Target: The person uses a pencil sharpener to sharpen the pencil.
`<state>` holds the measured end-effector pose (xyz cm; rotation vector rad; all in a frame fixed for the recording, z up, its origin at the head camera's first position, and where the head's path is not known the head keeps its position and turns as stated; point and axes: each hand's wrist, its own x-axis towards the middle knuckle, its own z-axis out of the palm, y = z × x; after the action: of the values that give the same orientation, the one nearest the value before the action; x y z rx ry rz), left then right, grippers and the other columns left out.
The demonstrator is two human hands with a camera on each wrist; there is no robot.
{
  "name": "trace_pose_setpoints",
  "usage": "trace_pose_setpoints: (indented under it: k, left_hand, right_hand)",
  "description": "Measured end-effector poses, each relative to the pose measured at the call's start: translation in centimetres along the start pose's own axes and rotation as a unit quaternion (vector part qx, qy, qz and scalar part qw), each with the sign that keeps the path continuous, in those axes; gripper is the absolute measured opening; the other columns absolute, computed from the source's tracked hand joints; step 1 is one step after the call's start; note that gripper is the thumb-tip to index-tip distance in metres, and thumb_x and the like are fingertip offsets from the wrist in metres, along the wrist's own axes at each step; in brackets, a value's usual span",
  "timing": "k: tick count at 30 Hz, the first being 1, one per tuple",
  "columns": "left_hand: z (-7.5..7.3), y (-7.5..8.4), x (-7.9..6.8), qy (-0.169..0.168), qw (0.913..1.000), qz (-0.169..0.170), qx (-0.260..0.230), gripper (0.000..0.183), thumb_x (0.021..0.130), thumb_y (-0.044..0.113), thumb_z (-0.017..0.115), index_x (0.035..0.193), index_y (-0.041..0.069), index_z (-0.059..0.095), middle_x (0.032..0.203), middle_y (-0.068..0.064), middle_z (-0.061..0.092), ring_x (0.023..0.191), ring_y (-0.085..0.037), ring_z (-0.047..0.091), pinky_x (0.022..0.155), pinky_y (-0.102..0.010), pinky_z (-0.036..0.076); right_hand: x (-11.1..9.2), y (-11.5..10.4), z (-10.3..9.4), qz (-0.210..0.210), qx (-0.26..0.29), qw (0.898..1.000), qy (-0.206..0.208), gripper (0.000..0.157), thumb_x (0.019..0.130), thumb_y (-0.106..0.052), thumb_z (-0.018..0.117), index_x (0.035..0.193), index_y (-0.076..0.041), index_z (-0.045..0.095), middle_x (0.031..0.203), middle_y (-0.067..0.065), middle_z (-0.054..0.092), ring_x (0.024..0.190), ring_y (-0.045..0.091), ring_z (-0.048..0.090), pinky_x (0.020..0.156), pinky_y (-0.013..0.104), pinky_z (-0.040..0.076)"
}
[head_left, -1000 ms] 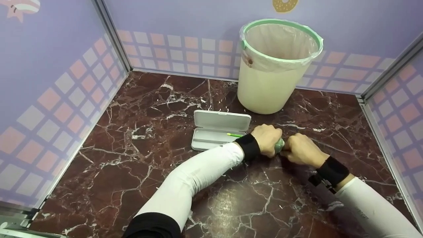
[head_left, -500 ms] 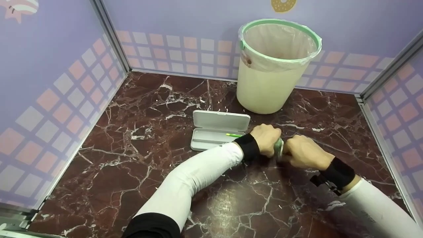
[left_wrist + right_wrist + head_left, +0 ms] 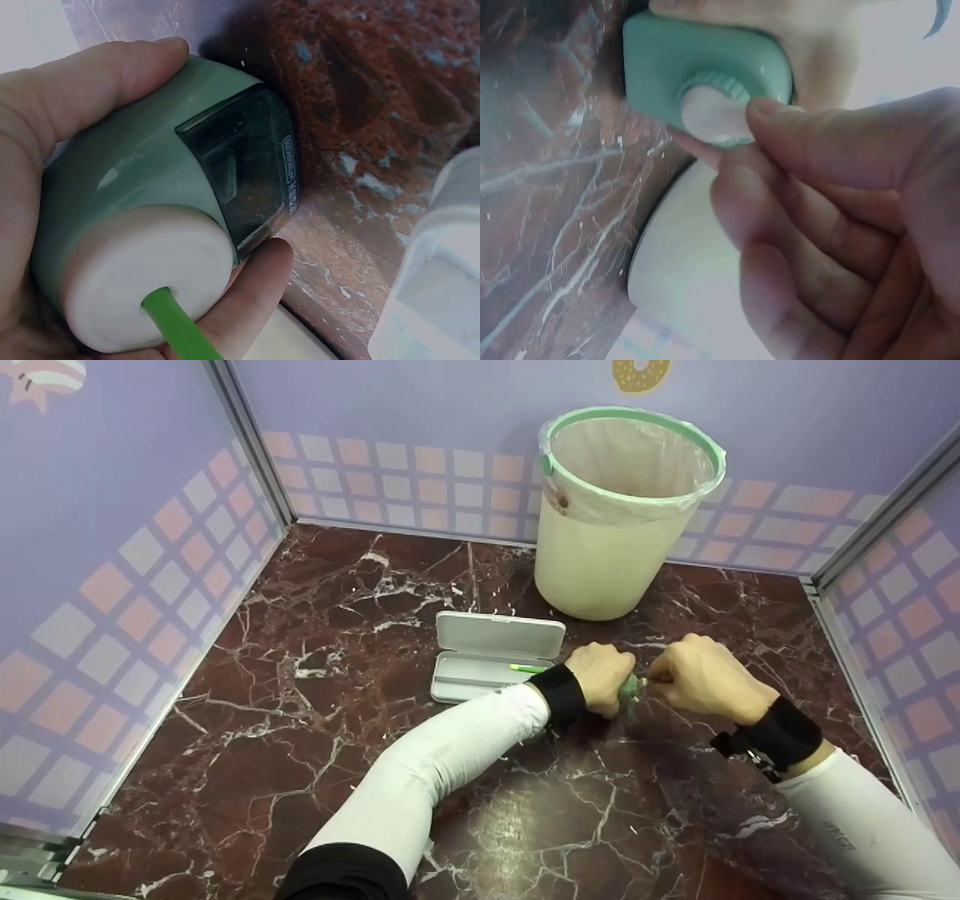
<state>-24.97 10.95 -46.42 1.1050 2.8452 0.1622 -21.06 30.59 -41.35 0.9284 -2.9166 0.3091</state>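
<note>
My left hand (image 3: 601, 679) grips a green crank pencil sharpener (image 3: 142, 165) just above the marbled table, fingers curled round its body. A green pencil (image 3: 178, 326) stands in the hole of its white round face. In the head view, a green stick with a yellow end (image 3: 528, 668) shows over the pencil case, left of my left hand; whether it is that same pencil I cannot tell. On the sharpener's other side, my right hand (image 3: 709, 679) pinches the white crank handle (image 3: 712, 114) between thumb and forefinger. The sharpener has a dark see-through window.
An open white pencil case (image 3: 457, 690) lies beside my left wrist, its lid raised at the back. Behind the hands stands a tall cream bin (image 3: 600, 555) with a green rim and a plastic liner. Patterned panels (image 3: 420, 405) enclose the table.
My right hand dips slightly, then rises and shifts right, its wrist turning with the crank. My left hand and the sharpener stay almost in place.
</note>
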Motion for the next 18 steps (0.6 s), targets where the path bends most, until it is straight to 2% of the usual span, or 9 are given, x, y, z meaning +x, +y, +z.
trace_pose_setpoints:
  k: [2,5,13,18]
  left_hand:
    - [0.0,0.0,0.0,-0.001,1.0000,-0.001,0.000,0.046,0.077,0.030,0.093,0.115,0.018,0.072,0.107,-0.003,0.081,0.097,-0.029,0.081,0.082,-0.045,0.068]
    - [0.0,0.0,0.1,-0.002,1.0000,-0.001,-0.002,0.046,0.076,0.030,0.094,0.115,0.018,0.072,0.107,-0.003,0.081,0.097,-0.028,0.080,0.082,-0.045,0.068]
    - [0.1,0.0,0.2,-0.010,0.9999,-0.001,-0.003,0.049,0.077,0.031,0.093,0.119,0.018,0.072,0.110,-0.002,0.081,0.100,-0.028,0.080,0.085,-0.045,0.068]
    - [0.1,0.2,0.2,-0.012,0.9999,-0.002,0.005,0.049,0.077,0.031,0.094,0.119,0.018,0.071,0.111,-0.003,0.081,0.101,-0.029,0.080,0.085,-0.044,0.068]
  right_hand:
    - [0.2,0.3,0.0,0.007,0.006,1.000,0.011,0.026,0.077,-0.008,0.089,0.064,-0.029,0.079,0.062,-0.014,0.069,0.058,0.008,0.061,0.055,0.040,0.055]
    - [0.5,0.8,-0.2,0.020,0.015,0.999,0.020,0.020,0.075,-0.011,0.094,0.071,-0.028,0.085,0.070,-0.010,0.080,0.063,0.012,0.072,0.062,0.045,0.062]
    - [1.2,1.7,0.2,0.035,0.022,0.998,0.040,0.021,0.073,-0.004,0.090,0.070,-0.025,0.085,0.069,-0.009,0.079,0.059,0.010,0.066,0.061,0.042,0.059]
    - [2.1,3.0,2.4,0.057,0.024,0.997,0.052,0.020,0.074,-0.002,0.084,0.071,-0.021,0.087,0.070,-0.005,0.080,0.059,0.015,0.066,0.062,0.048,0.060]
